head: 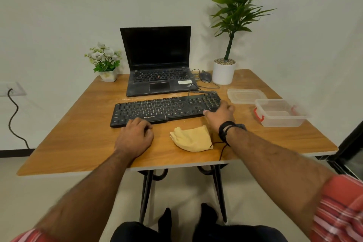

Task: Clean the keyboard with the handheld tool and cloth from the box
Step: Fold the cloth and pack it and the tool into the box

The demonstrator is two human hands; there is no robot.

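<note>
1. We see the keyboard (167,109) mid-worktop (78,139), parallel to the front edge.
2. Our left hand (135,137) rests at its near-left corner, fingers curled; whether it holds anything, we cannot tell.
3. Our right hand (221,113) grips its right end.
4. The cloth (191,138) lies between the hands, near the front edge; the box (280,113) sits open near the right edge.

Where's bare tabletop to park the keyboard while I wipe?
Widest bare patch: the table's left side, between the flower pot and the near edge. Another lies near-right, below the open box. It is crowded behind the keyboard: laptop, mouse, cables, lid.
</note>
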